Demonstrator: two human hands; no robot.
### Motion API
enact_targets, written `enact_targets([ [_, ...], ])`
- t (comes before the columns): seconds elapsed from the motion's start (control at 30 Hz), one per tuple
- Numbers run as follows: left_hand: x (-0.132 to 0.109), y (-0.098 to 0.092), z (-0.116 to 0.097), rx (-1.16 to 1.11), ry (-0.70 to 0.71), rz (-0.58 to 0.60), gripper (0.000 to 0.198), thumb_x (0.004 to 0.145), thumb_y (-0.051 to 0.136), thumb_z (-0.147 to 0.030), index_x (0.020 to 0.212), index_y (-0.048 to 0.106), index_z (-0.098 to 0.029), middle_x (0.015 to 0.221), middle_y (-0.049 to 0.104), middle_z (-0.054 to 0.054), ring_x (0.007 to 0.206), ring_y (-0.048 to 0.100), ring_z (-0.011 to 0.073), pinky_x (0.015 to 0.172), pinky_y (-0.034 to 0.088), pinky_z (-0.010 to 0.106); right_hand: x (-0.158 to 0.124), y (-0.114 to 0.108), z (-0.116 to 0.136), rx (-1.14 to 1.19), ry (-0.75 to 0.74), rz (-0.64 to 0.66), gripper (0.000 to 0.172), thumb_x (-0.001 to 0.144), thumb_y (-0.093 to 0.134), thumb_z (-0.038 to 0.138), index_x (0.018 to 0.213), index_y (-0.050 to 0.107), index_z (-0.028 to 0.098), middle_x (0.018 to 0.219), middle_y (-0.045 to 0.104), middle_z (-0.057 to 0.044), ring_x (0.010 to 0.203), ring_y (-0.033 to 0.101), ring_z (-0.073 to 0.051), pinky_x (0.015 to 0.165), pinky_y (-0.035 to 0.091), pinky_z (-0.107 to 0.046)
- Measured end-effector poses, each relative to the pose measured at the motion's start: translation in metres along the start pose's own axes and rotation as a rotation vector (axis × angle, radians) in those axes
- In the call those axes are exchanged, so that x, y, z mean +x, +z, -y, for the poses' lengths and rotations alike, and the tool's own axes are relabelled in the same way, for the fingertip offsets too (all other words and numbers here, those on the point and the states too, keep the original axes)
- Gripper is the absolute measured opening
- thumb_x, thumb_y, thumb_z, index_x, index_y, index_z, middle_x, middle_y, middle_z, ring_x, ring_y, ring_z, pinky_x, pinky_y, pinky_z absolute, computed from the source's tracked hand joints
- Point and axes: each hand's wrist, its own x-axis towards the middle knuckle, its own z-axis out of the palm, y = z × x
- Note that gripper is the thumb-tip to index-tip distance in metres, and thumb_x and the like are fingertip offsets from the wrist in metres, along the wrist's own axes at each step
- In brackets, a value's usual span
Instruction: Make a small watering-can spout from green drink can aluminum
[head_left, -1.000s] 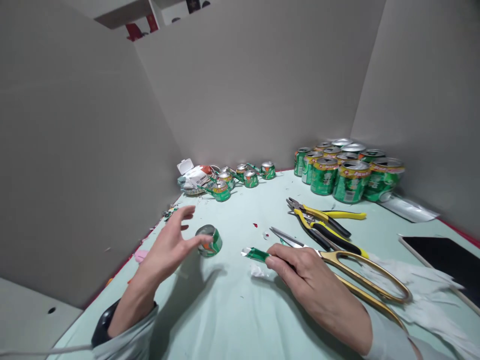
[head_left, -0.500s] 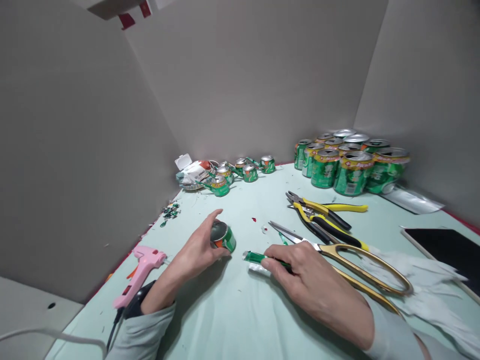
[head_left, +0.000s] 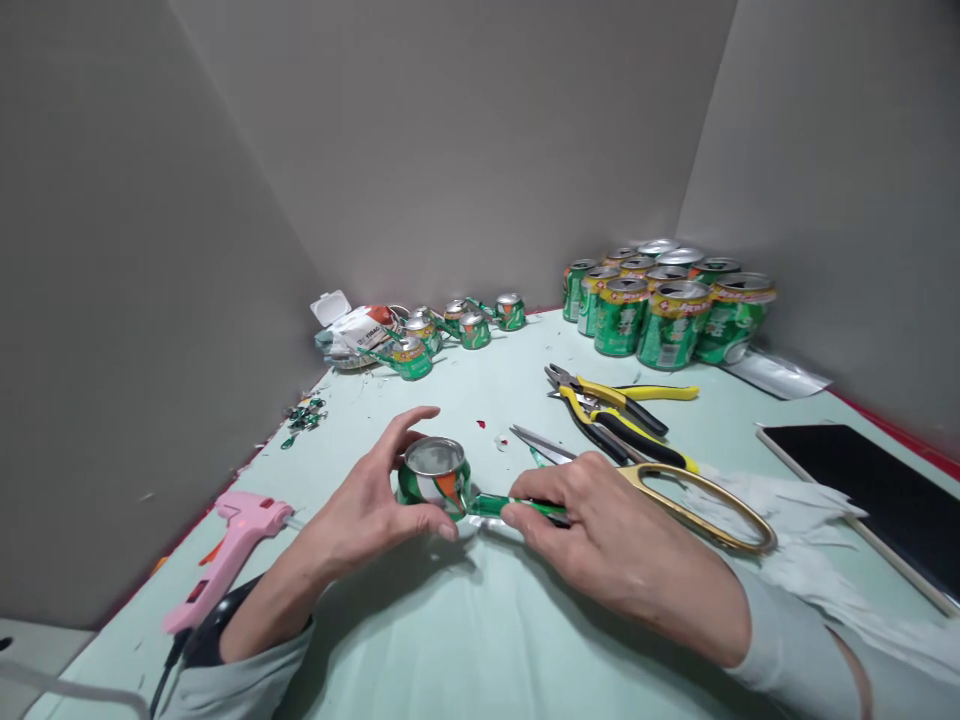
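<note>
My left hand [head_left: 367, 505] is wrapped round a short cut-down green can piece [head_left: 433, 474] standing on the pale green table [head_left: 465, 640], thumb and fingers on its sides. My right hand [head_left: 600, 520] pinches a narrow green strip of can metal [head_left: 501, 504], whose left end touches the can piece. A small silvery scrap lies under the strip.
Gold-handled scissors [head_left: 675, 490] lie just behind my right hand, yellow-handled pliers [head_left: 615, 405] beyond them. Several whole green cans [head_left: 660, 305] stand at the back right, small can figures [head_left: 442, 330] at the back left. A pink glue gun [head_left: 229, 550] lies at the left edge, a dark tablet [head_left: 870, 495] at the right.
My left hand closed on the can piece and drew it toward the strip. My right hand brought the strip's end up against the can. The view tilted down and the glue gun came into sight.
</note>
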Motion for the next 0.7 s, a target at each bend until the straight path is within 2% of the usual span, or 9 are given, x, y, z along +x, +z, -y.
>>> enact_targets([
  [0.17,0.004,0.006,0.005,-0.182,0.013,-0.022,0.086,0.058,0.088,-0.021,0.132,0.043,-0.027,0.109,0.061,0.005,0.098,0.059,0.0254,0.086,0.044,0.033,0.002,-0.001,-0.003,0.077,-0.022,-0.012,0.039,0.086,0.052,0.029,0.052,0.035,0.02,0.048,0.027,0.007,0.05,0.025,-0.011,0.049,0.019,-0.029],
  [0.33,0.007,0.009,0.01,-0.353,0.034,-0.002,0.085,0.059,0.087,-0.018,0.132,0.045,-0.027,0.107,0.064,0.004,0.095,0.06,0.0238,0.081,0.046,0.03,0.002,-0.005,-0.003,0.147,0.011,0.006,0.034,0.085,0.052,0.03,0.052,0.049,0.02,0.041,0.03,0.008,0.041,0.029,-0.009,0.045,0.018,-0.028],
  [0.5,0.006,0.013,0.009,-0.285,0.005,-0.008,0.079,0.062,0.086,-0.023,0.132,0.048,-0.03,0.117,0.065,0.006,0.106,0.058,0.028,0.089,0.043,0.033,0.004,-0.009,-0.001,0.241,0.078,0.076,0.032,0.085,0.051,0.03,0.055,0.054,0.019,0.037,0.037,0.007,0.032,0.041,-0.009,0.04,0.022,-0.024],
  [0.6,0.005,0.016,0.009,-0.232,0.015,-0.007,0.078,0.064,0.086,-0.028,0.133,0.049,-0.029,0.121,0.063,0.007,0.11,0.057,0.0305,0.094,0.041,0.037,0.005,-0.011,-0.002,0.297,0.098,0.107,0.033,0.084,0.051,0.031,0.052,0.049,0.02,0.035,0.037,0.007,0.032,0.045,-0.01,0.038,0.027,-0.022],
  [0.7,0.006,0.018,0.009,-0.21,0.034,0.012,0.086,0.062,0.087,-0.029,0.137,0.046,-0.03,0.126,0.062,0.008,0.112,0.056,0.031,0.096,0.04,0.038,0.005,-0.011,-0.005,0.345,0.101,0.142,0.035,0.084,0.05,0.033,0.051,0.046,0.021,0.031,0.037,0.007,0.031,0.046,-0.011,0.037,0.03,-0.021],
])
